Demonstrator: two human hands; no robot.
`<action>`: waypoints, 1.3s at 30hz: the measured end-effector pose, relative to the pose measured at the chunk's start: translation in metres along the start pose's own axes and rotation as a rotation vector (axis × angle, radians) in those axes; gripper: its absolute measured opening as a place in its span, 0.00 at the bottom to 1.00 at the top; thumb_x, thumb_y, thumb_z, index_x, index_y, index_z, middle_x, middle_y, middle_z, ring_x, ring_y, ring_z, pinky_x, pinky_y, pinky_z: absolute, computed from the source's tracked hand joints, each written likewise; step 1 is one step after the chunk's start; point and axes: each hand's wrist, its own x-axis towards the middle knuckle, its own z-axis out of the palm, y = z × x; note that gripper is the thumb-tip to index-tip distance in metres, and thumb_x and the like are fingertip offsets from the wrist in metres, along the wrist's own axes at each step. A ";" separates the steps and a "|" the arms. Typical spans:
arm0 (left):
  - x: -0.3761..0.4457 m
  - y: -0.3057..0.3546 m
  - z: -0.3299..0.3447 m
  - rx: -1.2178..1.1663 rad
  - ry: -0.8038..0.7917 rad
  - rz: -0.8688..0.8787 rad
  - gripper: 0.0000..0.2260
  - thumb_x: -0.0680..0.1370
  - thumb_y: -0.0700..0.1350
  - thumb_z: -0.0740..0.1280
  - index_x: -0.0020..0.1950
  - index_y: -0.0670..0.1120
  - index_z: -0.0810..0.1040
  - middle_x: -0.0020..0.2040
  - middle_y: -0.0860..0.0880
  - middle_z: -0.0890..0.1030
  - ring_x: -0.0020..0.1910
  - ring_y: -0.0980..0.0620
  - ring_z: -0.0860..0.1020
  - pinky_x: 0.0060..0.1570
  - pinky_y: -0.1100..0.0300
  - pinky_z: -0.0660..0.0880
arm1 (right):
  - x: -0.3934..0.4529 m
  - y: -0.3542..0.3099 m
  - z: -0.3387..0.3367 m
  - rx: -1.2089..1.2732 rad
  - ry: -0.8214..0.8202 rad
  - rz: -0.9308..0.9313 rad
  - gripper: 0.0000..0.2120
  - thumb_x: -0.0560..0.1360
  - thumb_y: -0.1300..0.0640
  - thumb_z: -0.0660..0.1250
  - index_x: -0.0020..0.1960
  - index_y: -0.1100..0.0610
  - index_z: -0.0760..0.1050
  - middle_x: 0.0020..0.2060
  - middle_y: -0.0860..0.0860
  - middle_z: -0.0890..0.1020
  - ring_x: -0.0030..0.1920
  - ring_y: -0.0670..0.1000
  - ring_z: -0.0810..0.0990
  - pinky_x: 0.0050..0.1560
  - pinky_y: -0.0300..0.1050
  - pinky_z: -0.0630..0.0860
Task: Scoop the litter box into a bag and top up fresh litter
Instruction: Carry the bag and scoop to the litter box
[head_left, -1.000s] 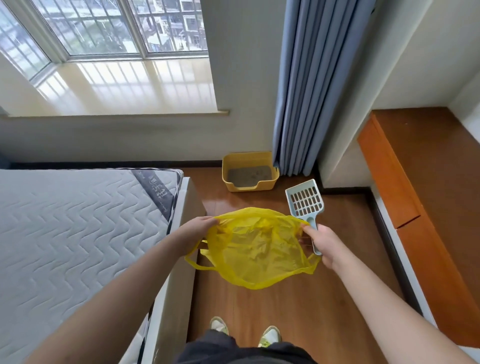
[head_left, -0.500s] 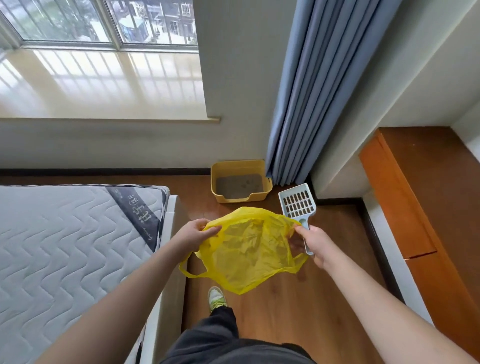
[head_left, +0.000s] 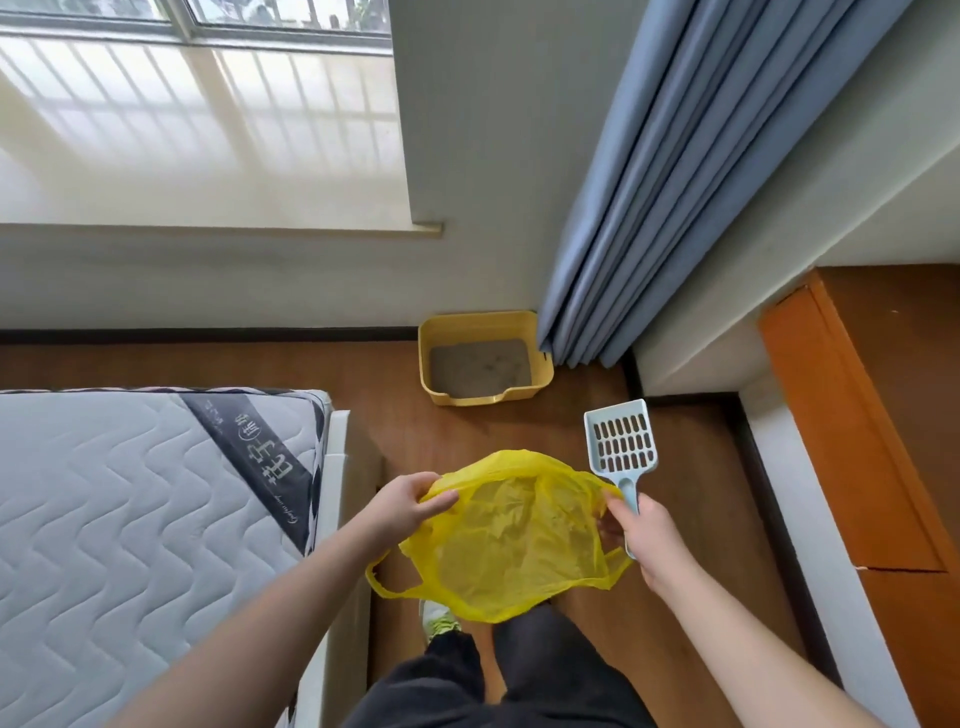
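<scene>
Head view: litter box (head_left: 485, 358) nearer now

Brown wood-plank floor (head_left: 691, 519); yellow litter box (head_left: 485, 358) set on it near the wall, just beside the blue curtain's (head_left: 670, 182) hem, grey litter inside; bed base with quilted mattress (head_left: 145, 519) standing at left; a green-white shoe (head_left: 439, 621), probably planted flat.

Views: one only, a wide-angle head camera, so nothing is shared.
Facing: forward and down over the wooden floor (head_left: 691, 519) toward the window wall.
Nearness: both forearms close below; the litter box (head_left: 485, 395) stands further off by the curtain (head_left: 675, 182).
</scene>
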 end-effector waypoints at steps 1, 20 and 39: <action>0.007 -0.001 -0.001 -0.010 0.024 -0.014 0.14 0.78 0.59 0.66 0.45 0.49 0.82 0.36 0.53 0.80 0.35 0.56 0.76 0.40 0.58 0.72 | 0.005 -0.004 0.001 -0.008 0.003 0.000 0.06 0.79 0.55 0.66 0.51 0.56 0.79 0.44 0.54 0.85 0.46 0.54 0.84 0.51 0.53 0.81; 0.198 0.073 -0.033 -0.142 0.431 -0.374 0.16 0.83 0.54 0.56 0.57 0.46 0.79 0.51 0.47 0.81 0.52 0.47 0.77 0.56 0.51 0.75 | 0.226 -0.130 0.026 -0.285 -0.170 -0.024 0.04 0.78 0.59 0.66 0.49 0.60 0.76 0.36 0.54 0.81 0.34 0.49 0.79 0.35 0.42 0.75; 0.388 -0.102 0.014 -0.120 0.512 -0.439 0.10 0.81 0.50 0.63 0.45 0.47 0.80 0.39 0.51 0.80 0.42 0.50 0.76 0.41 0.57 0.68 | 0.424 0.004 0.126 -0.235 -0.031 0.079 0.10 0.78 0.54 0.66 0.44 0.60 0.71 0.29 0.51 0.69 0.25 0.48 0.66 0.24 0.40 0.66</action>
